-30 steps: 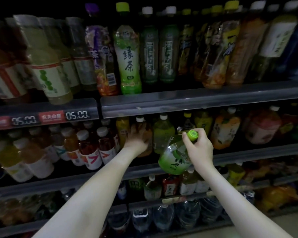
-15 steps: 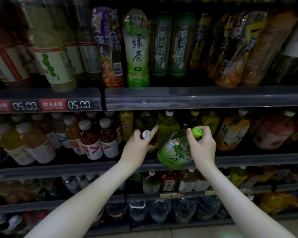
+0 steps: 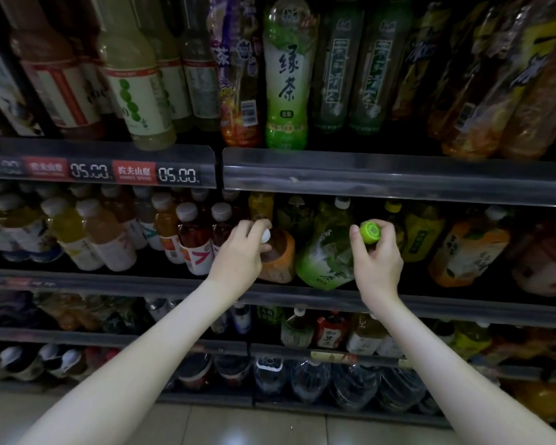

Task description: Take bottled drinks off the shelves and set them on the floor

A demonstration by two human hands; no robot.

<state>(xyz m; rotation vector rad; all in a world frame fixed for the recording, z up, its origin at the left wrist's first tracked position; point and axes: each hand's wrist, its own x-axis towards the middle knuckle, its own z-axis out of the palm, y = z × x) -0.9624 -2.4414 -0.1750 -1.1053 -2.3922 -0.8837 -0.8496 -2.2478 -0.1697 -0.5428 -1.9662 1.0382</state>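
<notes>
Both hands are in at the middle shelf (image 3: 446, 308) right now. The right hand (image 3: 379, 264) has fingers and thumb wrapped round the neck of a green tea bottle (image 3: 323, 261), gripping right at its lime-green cap (image 3: 369, 232). That bottle is tipped hard, cap up to the right, fat base down to the left at the shelf's front rail. Whether the base rests on the shelf, I can't tell. Just beside it, the left hand (image 3: 238, 256) curls round the neck of a brown drink bottle (image 3: 278, 256) with an orange label, fingers closed right at its white cap (image 3: 265, 236). This one is tilted too, at the front of the same shelf, and the two bottles are side by side, very close. Further left stands a row of red tea bottles (image 3: 195, 242) with white caps, upright. Up above, a tall green tea bottle (image 3: 286, 75) stands on the upper shelf (image 3: 398, 178), with price tags (image 3: 135, 171) reading 05.00 along the rail to the left. Down low, big water bottles (image 3: 350, 383) fill the bottom shelf, and pale tiled floor (image 3: 254, 425) runs along the foot of the unit.
</notes>
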